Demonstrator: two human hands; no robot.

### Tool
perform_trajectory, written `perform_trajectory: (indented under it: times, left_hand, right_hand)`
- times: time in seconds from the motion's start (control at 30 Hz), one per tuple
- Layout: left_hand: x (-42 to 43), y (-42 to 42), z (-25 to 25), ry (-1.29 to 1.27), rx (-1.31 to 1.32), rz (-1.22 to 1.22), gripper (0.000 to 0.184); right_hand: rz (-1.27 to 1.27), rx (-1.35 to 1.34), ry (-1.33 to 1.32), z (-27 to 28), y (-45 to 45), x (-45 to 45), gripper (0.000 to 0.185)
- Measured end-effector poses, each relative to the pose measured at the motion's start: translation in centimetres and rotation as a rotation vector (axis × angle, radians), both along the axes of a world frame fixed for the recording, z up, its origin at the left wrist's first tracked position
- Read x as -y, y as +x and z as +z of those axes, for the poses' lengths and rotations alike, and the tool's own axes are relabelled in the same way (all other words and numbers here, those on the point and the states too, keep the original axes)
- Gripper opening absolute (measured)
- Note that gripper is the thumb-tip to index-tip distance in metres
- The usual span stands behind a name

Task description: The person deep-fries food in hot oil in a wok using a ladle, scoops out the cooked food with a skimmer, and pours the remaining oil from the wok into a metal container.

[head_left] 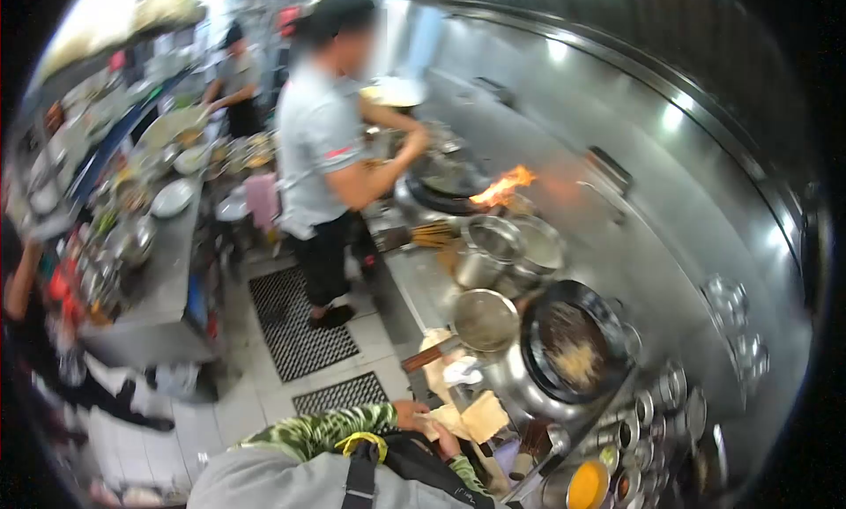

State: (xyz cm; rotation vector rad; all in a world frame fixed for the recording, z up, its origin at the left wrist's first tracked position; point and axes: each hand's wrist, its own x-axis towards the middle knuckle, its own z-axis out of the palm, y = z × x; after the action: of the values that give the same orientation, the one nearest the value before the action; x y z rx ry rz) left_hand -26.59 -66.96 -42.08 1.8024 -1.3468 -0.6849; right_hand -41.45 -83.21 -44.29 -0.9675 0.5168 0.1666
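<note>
Grey shirt lowermost; left hand, right hand: grip closed on pale tan cloth, surface blurred.

1. A steel wall is running behind the range, with bright spots of glare showing on the metal.
2. A dark hood is hanging above the wall.
3. Pale square tiles are covering the floor.
4. Two dark, perforated mats are lying on the tiles.
5. A steel counter is standing across the aisle from the range, holding crowded dishes.
6. White light is filling the blurred far end.
</note>
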Motion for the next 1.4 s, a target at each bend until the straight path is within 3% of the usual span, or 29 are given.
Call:
perform_trajectory:
  times: [0.03, 0.07, 0.1, 0.13, 0.17, 0.23, 0.27, 0.33, 0.37, 0.43, 0.5, 0.53, 0.63, 0.67, 0.97, 1.07, 1.17, 1.27, 1.37, 1.4]
  left_hand:
    - [3.0, -0.6, -3.8, 0.038, -0.03, -0.115, 0.071]
    - [3.4, -1.9, -2.6, 0.155, 0.062, -0.154, 0.067]
    - [5.3, -1.7, -7.1, 0.176, -0.243, -0.335, 0.061]
    - [5.3, -2.8, -7.5, 0.164, -0.177, -0.184, 0.053]
    - [5.4, -2.8, -8.1, 0.063, -0.186, -0.278, 0.052]
    - [5.7, -3.8, -7.7, 0.067, -0.068, -0.199, 0.048]
    - [6.3, -3.7, -8.2, 0.071, -0.051, -0.233, 0.046]
    - [7.2, -3.8, -9.0, 0.012, 0.003, -0.292, 0.041]
    - [7.1, -4.1, -7.8, 0.044, 0.003, -0.29, 0.041]
    - [6.7, -4.7, -4.5, 0.107, -0.002, -0.273, 0.04]
    - [6.8, -4.7, -3.5, 0.149, 0.053, -0.268, 0.044]
    - [6.8, -4.7, -3.5, 0.153, 0.064, -0.252, 0.043]
    - [6.6, -5.3, -1.2, 0.192, 0.074, -0.188, 0.038]
    - [6.5, -5.4, -0.5, 0.186, 0.075, -0.194, 0.037]
    - [6.5, -5.2, -0.2, 0.187, 0.084, -0.161, 0.035]
    - [6.5, -5.0, -0.7, 0.138, -0.011, -0.198, 0.036]
    - [6.5, -5.2, -0.7, 0.025, -0.065, -0.167, 0.037]
    - [6.7, -5.7, 0.6, 0.027, 0.033, 0.004, 0.037]
    - [7.6, -6.6, 4.5, 0.093, 0.133, 0.177, 0.038]
    - [7.8, -6.5, 6.4, 0.097, 0.121, 0.175, 0.038]
  right_hand:
    - [0.007, -0.003, 0.045, 1.0, -0.3, -0.2, 0.034]
    - [0.024, -0.006, 0.09, 2.4, -1.0, -0.6, 0.032]
    - [0.057, -0.001, 0.203, 2.7, -1.2, -0.7, 0.029]
    - [0.092, -0.004, 0.314, 2.4, -1.6, -0.6, 0.027]
    - [0.021, -0.163, 0.092, 1.6, -2.1, 0.0, 0.028]
    - [-0.011, -0.081, 0.126, 1.0, -3.4, 0.6, 0.032]
    - [-0.054, -0.076, -0.017, -0.4, -4.0, 1.3, 0.036]
    - [-0.119, 0.029, -0.038, 5.4, -5.4, 0.1, 0.037]
    - [-0.143, 0.078, -0.048, 8.1, -5.9, -0.5, 0.038]
    - [-0.123, -0.034, 0.02, 2.9, -5.5, 1.2, 0.036]
    - [-0.142, -0.07, 0.034, 6.0, -6.2, 0.8, 0.034]
    - [-0.121, -0.087, 0.052, 0.6, -5.6, 1.9, 0.031]
    - [-0.089, -0.027, -0.051, 2.3, -5.7, 2.1, 0.03]
    - [-0.005, -0.041, -0.196, 1.4, -5.4, 2.8, 0.029]
    - [0.042, 0.106, -0.174, 3.8, -4.6, 2.7, 0.032]
    - [0.067, 0.076, -0.008, 0.1, -4.0, 3.3, 0.035]
    - [0.09, 0.122, 0.07, -0.2, -3.3, 3.4, 0.037]
    - [0.007, 0.18, -0.106, 0.8, -4.6, 3.6, 0.046]
    - [-0.249, 0.115, -0.397, 0.1, -4.3, 3.4, 0.05]
    - [-0.239, 0.095, -0.219, 0.4, -4.3, 3.3, 0.051]
